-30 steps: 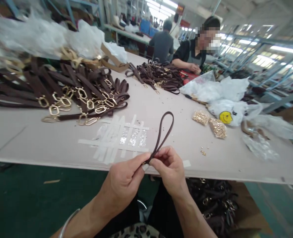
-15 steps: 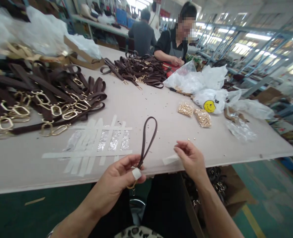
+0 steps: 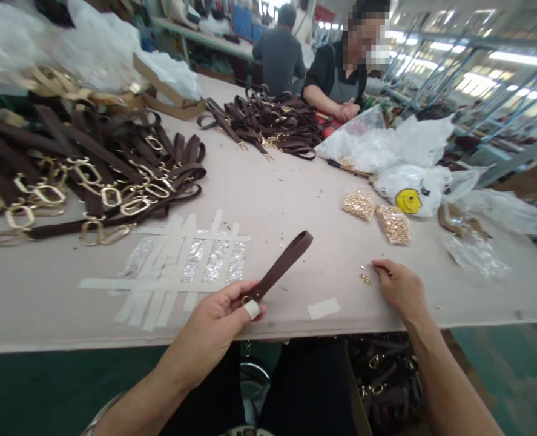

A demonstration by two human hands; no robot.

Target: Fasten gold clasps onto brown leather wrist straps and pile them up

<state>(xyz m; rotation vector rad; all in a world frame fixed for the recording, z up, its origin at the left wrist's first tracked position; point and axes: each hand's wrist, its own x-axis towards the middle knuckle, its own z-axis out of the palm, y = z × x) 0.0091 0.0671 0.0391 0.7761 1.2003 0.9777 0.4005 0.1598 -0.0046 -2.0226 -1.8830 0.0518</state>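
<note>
My left hand (image 3: 225,315) is closed around the lower end of a dark brown wrist strap (image 3: 283,266), whose loop points up and to the right. A gold ring shows at its held end, and a piece of white tape wraps my left thumb. My right hand (image 3: 401,289) rests low over the table at the right, thumb and fingertips drawn together. Beside those fingertips lie several tiny gold metal pieces (image 3: 365,278). Whether a piece is pinched between the fingers is too small to make out.
Brown straps with gold clasps (image 3: 91,163) are heaped at left, with another strap pile (image 3: 268,124) farther back. Two bags of gold pieces (image 3: 393,225) and plastic bags (image 3: 413,188) lie at right. Tape strips (image 3: 168,266) cover the table (image 3: 232,200). A co-worker (image 3: 336,85) sits across.
My right hand has moved right, away from the white tape piece, to the loose gold pieces. In my left hand the strap has turned, its loop now tilting right with the broad side showing.
</note>
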